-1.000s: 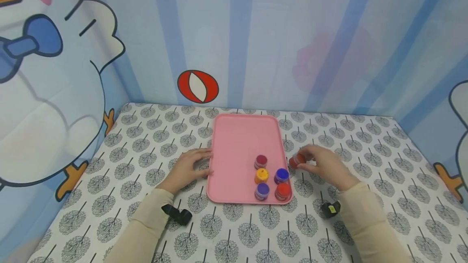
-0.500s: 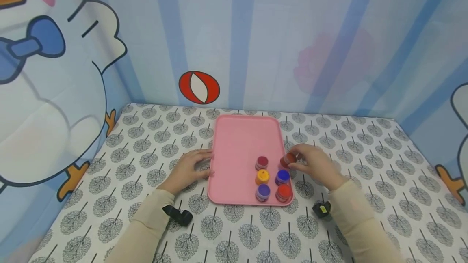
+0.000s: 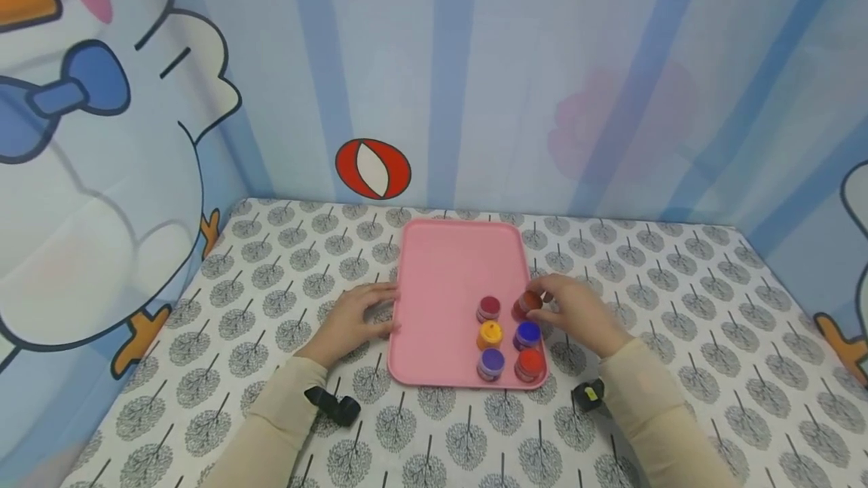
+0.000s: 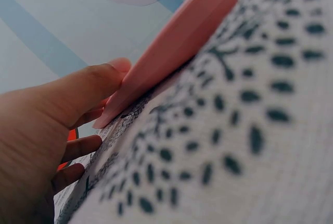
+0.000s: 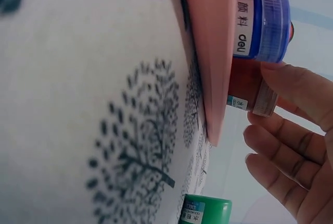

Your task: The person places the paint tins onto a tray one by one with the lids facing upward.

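Observation:
A reddish-brown paint jar [image 3: 527, 305] stands at the right side of the pink tray [image 3: 441, 269]. My right hand [image 3: 573, 311] holds this jar by its lid between thumb and forefinger, as the right wrist view shows. Right beside it is a blue paint jar [image 5: 260, 23] with a printed label. My left hand [image 3: 353, 322] rests at the tray's left edge, thumb and fingertips touching the rim. In the left wrist view its thumb [image 4: 99, 81] lies against the tray's side.
Also in the tray are a dark red jar [image 3: 488, 309], a yellow jar [image 3: 490, 335], a purple jar [image 3: 491, 364] and a red jar [image 3: 530, 364]. A green paint jar [image 5: 208, 211] stands outside the tray, seen in the right wrist view. A tree-patterned cloth [image 3: 434, 435] lies beneath.
My right hand has carried the brown jar leftward from outside the tray's right rim to inside the tray, upright behind the blue one. The left hand has kept its place.

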`<action>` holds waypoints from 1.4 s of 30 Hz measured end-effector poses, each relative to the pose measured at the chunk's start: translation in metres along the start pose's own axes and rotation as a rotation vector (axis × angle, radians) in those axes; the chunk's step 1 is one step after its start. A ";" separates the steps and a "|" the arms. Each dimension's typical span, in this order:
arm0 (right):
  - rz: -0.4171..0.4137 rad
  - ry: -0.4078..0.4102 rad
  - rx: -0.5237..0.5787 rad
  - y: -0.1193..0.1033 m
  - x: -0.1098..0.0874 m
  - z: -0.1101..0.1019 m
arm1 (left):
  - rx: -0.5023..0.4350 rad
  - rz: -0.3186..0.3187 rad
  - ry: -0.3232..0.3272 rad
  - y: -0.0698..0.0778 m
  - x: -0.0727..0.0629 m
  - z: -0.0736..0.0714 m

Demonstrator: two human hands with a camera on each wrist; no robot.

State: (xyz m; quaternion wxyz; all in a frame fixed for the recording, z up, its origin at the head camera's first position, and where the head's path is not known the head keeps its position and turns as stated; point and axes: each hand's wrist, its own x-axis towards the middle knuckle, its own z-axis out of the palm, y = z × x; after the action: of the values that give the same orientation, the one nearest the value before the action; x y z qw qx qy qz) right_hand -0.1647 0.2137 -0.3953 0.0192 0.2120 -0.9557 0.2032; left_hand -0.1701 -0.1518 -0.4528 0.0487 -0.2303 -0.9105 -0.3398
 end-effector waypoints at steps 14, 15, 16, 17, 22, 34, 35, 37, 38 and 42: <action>-0.005 -0.022 -0.019 0.004 -0.003 0.007 | -0.001 0.008 -0.011 0.003 0.002 0.006; 0.000 -0.021 -0.021 0.004 -0.004 0.007 | 0.000 0.009 -0.013 0.003 0.002 0.006; -0.004 -0.019 -0.026 0.005 -0.004 0.008 | 0.001 0.011 -0.015 0.002 0.002 0.007; -0.004 -0.016 -0.030 0.005 -0.005 0.008 | -0.001 0.012 -0.016 0.002 0.003 0.008; -0.008 -0.008 -0.032 0.008 -0.006 0.009 | -0.001 0.016 -0.014 0.002 0.003 0.008; -0.038 -0.011 0.000 0.007 -0.002 0.004 | -0.002 0.004 -0.001 0.000 0.000 0.002; -0.037 -0.014 0.001 0.007 -0.002 0.004 | -0.006 0.005 0.001 0.000 0.000 0.002; -0.033 -0.022 0.010 0.007 -0.001 0.003 | -0.011 0.006 0.003 0.000 0.000 0.001; -0.028 -0.026 0.014 0.006 -0.001 0.002 | -0.013 0.007 0.005 0.000 0.000 0.001; -0.017 -0.035 0.016 0.006 0.000 0.001 | -0.004 0.007 0.005 -0.001 -0.001 0.000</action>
State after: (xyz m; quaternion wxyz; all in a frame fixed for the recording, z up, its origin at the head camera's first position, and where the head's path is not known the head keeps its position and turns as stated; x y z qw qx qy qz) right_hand -0.1668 0.2184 -0.3981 0.0022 0.2236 -0.9524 0.2071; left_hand -0.1700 -0.1523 -0.4538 0.0516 -0.2327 -0.9089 -0.3422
